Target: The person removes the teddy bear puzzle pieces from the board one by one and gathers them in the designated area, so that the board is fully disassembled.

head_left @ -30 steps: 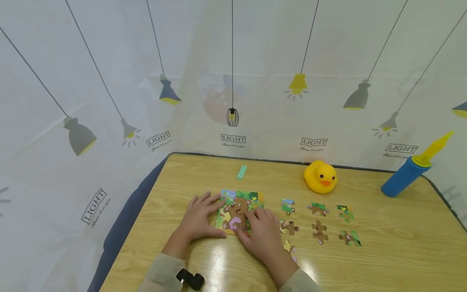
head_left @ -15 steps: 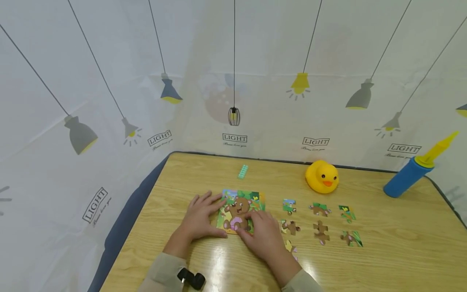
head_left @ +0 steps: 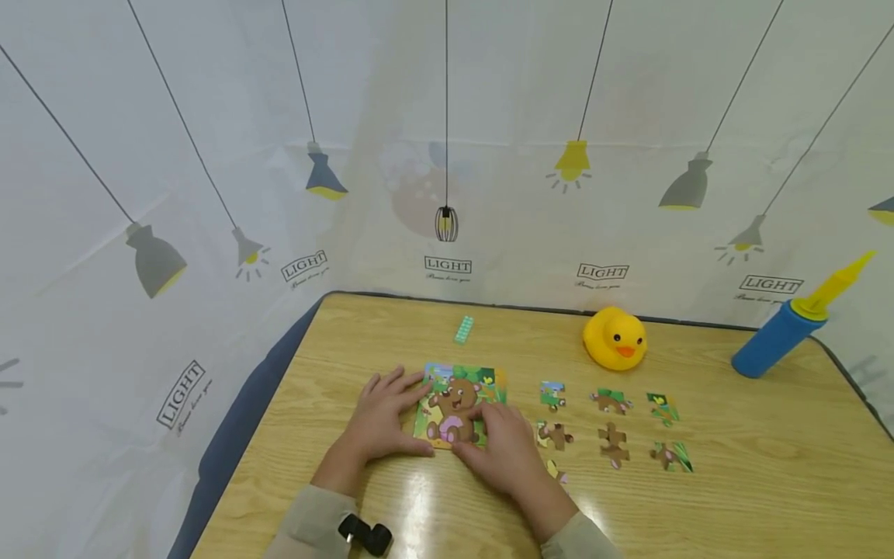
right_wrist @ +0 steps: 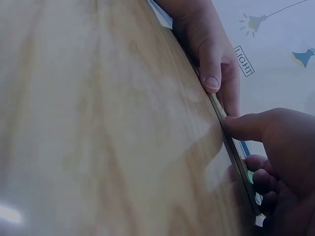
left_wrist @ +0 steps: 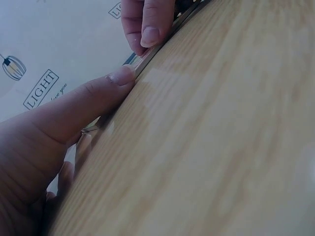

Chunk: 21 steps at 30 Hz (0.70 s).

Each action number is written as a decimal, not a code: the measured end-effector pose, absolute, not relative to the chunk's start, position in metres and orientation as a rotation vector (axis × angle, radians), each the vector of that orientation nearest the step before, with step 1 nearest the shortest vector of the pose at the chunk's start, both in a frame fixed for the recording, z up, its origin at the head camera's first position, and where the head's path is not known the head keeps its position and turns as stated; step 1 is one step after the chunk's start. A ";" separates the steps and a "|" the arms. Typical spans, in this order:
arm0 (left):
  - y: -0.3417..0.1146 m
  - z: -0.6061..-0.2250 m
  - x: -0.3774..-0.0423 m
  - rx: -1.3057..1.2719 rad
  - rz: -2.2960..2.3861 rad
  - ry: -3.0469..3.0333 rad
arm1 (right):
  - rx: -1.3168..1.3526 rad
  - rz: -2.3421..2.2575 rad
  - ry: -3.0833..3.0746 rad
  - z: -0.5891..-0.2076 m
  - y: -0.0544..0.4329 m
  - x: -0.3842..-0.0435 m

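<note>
A jigsaw puzzle (head_left: 454, 400) with a brown bear picture lies flat on the wooden table between both hands. My left hand (head_left: 380, 419) rests at its left side, fingers spread over the left edge and thumb (left_wrist: 106, 88) at the near edge. My right hand (head_left: 506, 454) grips the lower right part, its fingers bent onto the picture and its thumb (right_wrist: 248, 125) on the near edge. The right hand covers that corner. Low in the wrist views, the puzzle shows only as a thin edge (right_wrist: 216, 108).
Several loose jigsaw pieces (head_left: 613, 444) lie in rows to the right, one (head_left: 554, 470) partly behind the right wrist. Toward the back are a small turquoise studded strip (head_left: 464, 329), a yellow rubber duck (head_left: 611, 341) and a blue hand pump (head_left: 775, 341) with a yellow nozzle.
The right hand's fingers have drawn back slightly toward the near edge and bent more, baring more of the bear picture. The left hand has stayed in place.
</note>
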<state>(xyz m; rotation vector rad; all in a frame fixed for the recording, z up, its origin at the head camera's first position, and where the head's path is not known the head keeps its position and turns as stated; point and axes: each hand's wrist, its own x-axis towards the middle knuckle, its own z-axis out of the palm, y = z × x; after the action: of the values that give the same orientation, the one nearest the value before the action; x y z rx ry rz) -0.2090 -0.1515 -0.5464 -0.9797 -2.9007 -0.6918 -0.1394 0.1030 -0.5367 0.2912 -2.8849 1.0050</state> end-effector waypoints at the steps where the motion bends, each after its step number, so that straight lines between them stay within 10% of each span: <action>1: -0.152 -0.546 -0.209 -0.978 -0.690 -2.904 | 0.285 1.010 -2.888 -0.536 0.103 -0.140; 21: -0.152 -0.547 -0.208 -0.966 -0.722 -2.900 | 0.239 1.083 -2.952 -0.531 0.103 -0.144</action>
<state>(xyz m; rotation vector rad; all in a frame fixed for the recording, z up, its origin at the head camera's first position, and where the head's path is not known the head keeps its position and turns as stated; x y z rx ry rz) -0.2078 -0.1521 -0.5469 -0.9659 -2.8999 -0.7217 -0.1437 0.1034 -0.5306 0.2390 -2.9515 1.0829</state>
